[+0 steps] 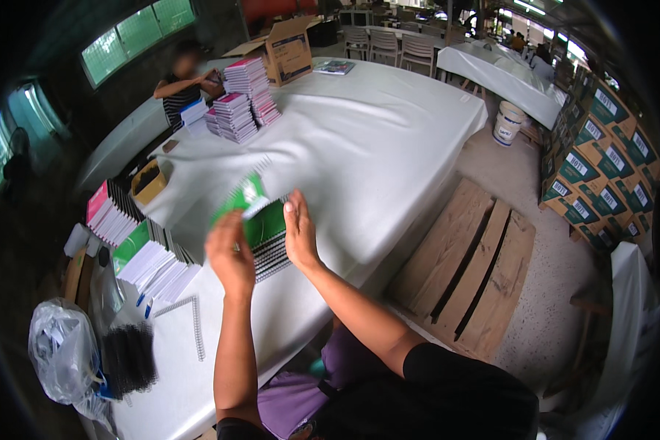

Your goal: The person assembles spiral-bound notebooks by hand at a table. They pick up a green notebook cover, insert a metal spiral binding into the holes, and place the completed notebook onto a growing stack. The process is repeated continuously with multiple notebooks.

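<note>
My left hand (231, 249) has its fingers closed on the near edge of a green-covered spiral notebook (235, 196), which is tilted and smeared by motion. Directly beneath and beside it, a stack of green spiral notebooks (270, 253) rests on the white-covered table (374, 147), black coil bindings toward me. My right hand (301, 231) lies along the right side of this stack, fingers stretched out and thumb up against it. To the left stands another row of green-covered notebooks (158, 260). A loose wire coil (198, 330) and a blue pen (149, 306) lie near them.
Left: pink-covered notebooks (110, 213), a yellow tub (149, 183), a bundle of black coils (128, 357), a clear plastic bag (62, 352). Far side: stacked pink notebooks (249, 88), an opened carton (286, 55), a seated person (187, 84). Right: a wooden pallet (466, 264), stacked cartons (601, 161).
</note>
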`<action>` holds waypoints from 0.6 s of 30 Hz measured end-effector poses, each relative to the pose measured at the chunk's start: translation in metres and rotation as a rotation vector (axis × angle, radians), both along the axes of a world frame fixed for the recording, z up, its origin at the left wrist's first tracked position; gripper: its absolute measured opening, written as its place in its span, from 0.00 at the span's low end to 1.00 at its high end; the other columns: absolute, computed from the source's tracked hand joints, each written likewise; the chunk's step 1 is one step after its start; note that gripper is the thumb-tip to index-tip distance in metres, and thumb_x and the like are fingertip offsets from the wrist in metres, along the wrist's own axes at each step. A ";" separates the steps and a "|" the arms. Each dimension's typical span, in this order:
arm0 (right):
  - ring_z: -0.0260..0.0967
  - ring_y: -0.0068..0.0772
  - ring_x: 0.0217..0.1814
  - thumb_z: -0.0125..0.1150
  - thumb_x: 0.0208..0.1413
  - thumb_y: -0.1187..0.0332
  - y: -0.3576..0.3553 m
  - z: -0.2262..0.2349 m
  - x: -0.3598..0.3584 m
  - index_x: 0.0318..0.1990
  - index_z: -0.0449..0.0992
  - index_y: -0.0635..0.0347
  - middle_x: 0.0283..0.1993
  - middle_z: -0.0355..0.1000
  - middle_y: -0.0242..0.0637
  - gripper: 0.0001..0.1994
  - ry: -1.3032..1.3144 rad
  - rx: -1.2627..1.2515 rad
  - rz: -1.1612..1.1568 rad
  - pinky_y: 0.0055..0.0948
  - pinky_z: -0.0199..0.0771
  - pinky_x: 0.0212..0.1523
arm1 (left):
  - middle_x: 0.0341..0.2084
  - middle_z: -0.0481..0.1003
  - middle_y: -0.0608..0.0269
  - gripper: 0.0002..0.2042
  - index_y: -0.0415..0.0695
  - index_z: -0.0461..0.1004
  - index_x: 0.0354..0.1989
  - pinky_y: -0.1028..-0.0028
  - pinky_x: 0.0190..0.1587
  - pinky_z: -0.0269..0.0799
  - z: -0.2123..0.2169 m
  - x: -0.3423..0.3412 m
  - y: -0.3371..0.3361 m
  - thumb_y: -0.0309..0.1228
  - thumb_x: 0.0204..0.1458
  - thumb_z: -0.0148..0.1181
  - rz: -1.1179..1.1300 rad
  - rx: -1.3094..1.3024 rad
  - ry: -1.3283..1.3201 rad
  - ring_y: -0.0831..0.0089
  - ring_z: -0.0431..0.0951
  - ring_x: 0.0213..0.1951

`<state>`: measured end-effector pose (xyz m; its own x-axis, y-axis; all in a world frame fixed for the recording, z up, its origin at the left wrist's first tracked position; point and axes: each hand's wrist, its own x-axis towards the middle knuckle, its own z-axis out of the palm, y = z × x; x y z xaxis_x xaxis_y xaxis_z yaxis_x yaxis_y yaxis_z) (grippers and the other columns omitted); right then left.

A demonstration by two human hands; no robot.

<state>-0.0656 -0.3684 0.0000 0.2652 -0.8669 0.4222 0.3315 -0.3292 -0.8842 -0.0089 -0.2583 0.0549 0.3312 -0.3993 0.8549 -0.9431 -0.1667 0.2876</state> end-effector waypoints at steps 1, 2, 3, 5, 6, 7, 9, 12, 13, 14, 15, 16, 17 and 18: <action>0.56 0.51 0.59 0.41 0.61 0.56 -0.004 -0.007 0.001 0.55 0.59 0.70 0.57 0.59 0.56 0.25 0.028 -0.017 0.008 0.38 0.54 0.60 | 0.41 0.73 0.54 0.10 0.39 0.74 0.40 0.67 0.48 0.65 -0.013 0.000 -0.002 0.24 0.48 0.56 -0.051 0.180 0.015 0.58 0.73 0.44; 0.58 0.50 0.59 0.41 0.61 0.57 -0.003 -0.013 0.001 0.54 0.62 0.70 0.56 0.61 0.56 0.23 0.057 -0.028 0.018 0.37 0.55 0.59 | 0.41 0.74 0.54 0.10 0.39 0.74 0.39 0.66 0.48 0.65 -0.026 0.001 -0.002 0.26 0.48 0.57 -0.098 0.366 0.031 0.58 0.72 0.43; 0.59 0.50 0.58 0.41 0.61 0.58 -0.002 -0.016 0.000 0.52 0.64 0.70 0.55 0.62 0.56 0.22 0.086 -0.038 0.029 0.36 0.57 0.59 | 0.40 0.74 0.54 0.10 0.39 0.74 0.40 0.66 0.47 0.66 -0.025 -0.006 -0.001 0.29 0.49 0.57 -0.065 0.325 -0.048 0.58 0.73 0.42; 0.61 0.49 0.57 0.42 0.61 0.60 -0.003 -0.018 0.000 0.49 0.67 0.70 0.52 0.65 0.54 0.20 0.082 -0.087 -0.021 0.36 0.59 0.57 | 0.39 0.74 0.54 0.10 0.39 0.74 0.40 0.67 0.46 0.67 -0.038 0.003 -0.001 0.29 0.50 0.57 0.131 0.030 0.034 0.58 0.73 0.42; 0.62 0.49 0.56 0.43 0.61 0.61 -0.001 -0.019 0.002 0.48 0.69 0.70 0.51 0.66 0.53 0.19 0.081 -0.107 -0.038 0.36 0.60 0.57 | 0.38 0.74 0.54 0.10 0.39 0.74 0.40 0.68 0.45 0.67 -0.046 0.010 0.000 0.30 0.51 0.57 0.235 -0.115 0.077 0.59 0.73 0.42; 0.64 0.48 0.52 0.48 0.58 0.65 0.000 -0.018 0.006 0.44 0.71 0.67 0.48 0.69 0.49 0.14 0.066 -0.151 -0.105 0.36 0.63 0.53 | 0.32 0.73 0.57 0.09 0.37 0.74 0.34 0.74 0.37 0.68 -0.055 0.022 -0.001 0.31 0.53 0.56 0.254 -0.190 0.170 0.67 0.73 0.34; 0.67 0.43 0.47 0.50 0.57 0.67 0.000 -0.025 0.008 0.41 0.73 0.66 0.45 0.71 0.45 0.12 0.077 -0.255 -0.204 0.35 0.66 0.48 | 0.29 0.71 0.59 0.09 0.36 0.72 0.30 0.76 0.32 0.65 -0.066 0.022 0.000 0.31 0.53 0.55 0.239 -0.192 0.385 0.72 0.69 0.29; 0.68 0.36 0.39 0.55 0.53 0.71 -0.001 -0.030 0.012 0.36 0.75 0.62 0.37 0.72 0.38 0.06 0.042 -0.344 -0.298 0.31 0.67 0.40 | 0.24 0.68 0.63 0.10 0.37 0.69 0.25 0.77 0.24 0.59 -0.074 0.022 0.000 0.31 0.52 0.56 0.168 -0.282 0.508 0.79 0.63 0.22; 0.67 0.35 0.38 0.56 0.52 0.72 -0.002 -0.031 0.012 0.36 0.76 0.62 0.36 0.71 0.37 0.06 0.031 -0.348 -0.289 0.31 0.67 0.39 | 0.24 0.68 0.63 0.09 0.38 0.70 0.26 0.77 0.24 0.60 -0.074 0.023 0.001 0.31 0.52 0.57 0.125 -0.295 0.558 0.79 0.64 0.22; 0.67 0.35 0.37 0.56 0.52 0.72 -0.001 -0.032 0.009 0.36 0.76 0.61 0.34 0.71 0.36 0.06 0.020 -0.347 -0.283 0.30 0.66 0.38 | 0.24 0.69 0.63 0.08 0.38 0.70 0.27 0.77 0.25 0.60 -0.074 0.023 0.003 0.31 0.52 0.57 0.080 -0.304 0.607 0.79 0.65 0.23; 0.65 0.34 0.35 0.57 0.51 0.74 -0.005 -0.033 0.006 0.37 0.75 0.60 0.32 0.69 0.35 0.06 -0.010 -0.400 -0.330 0.29 0.65 0.37 | 0.24 0.69 0.63 0.07 0.38 0.71 0.29 0.77 0.26 0.61 -0.067 0.024 0.008 0.30 0.51 0.58 0.144 -0.280 0.518 0.77 0.65 0.24; 0.64 0.35 0.36 0.57 0.50 0.73 -0.007 -0.035 0.000 0.37 0.75 0.59 0.32 0.69 0.35 0.07 -0.004 -0.410 -0.352 0.30 0.64 0.38 | 0.24 0.69 0.62 0.07 0.38 0.71 0.30 0.76 0.28 0.62 -0.059 0.026 0.018 0.29 0.50 0.58 0.205 -0.256 0.430 0.76 0.66 0.25; 0.63 0.36 0.36 0.57 0.50 0.73 -0.004 -0.029 -0.008 0.38 0.75 0.59 0.33 0.68 0.35 0.07 -0.011 -0.417 -0.362 0.31 0.64 0.39 | 0.26 0.70 0.60 0.07 0.38 0.71 0.34 0.73 0.35 0.64 -0.052 0.040 0.036 0.28 0.50 0.58 0.226 -0.227 0.301 0.70 0.69 0.29; 0.62 0.37 0.37 0.58 0.50 0.72 -0.002 -0.026 -0.019 0.39 0.75 0.58 0.33 0.68 0.35 0.08 -0.006 -0.425 -0.379 0.32 0.63 0.40 | 0.29 0.71 0.57 0.09 0.38 0.71 0.38 0.67 0.41 0.64 -0.041 0.048 0.053 0.27 0.49 0.57 0.296 -0.181 0.168 0.63 0.70 0.34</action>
<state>-0.0842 -0.3706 -0.0262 -0.0351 -0.6543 0.7554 0.1253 -0.7528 -0.6462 0.0386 -0.2049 0.0143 0.5513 -0.1131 0.8266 -0.7990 -0.3569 0.4840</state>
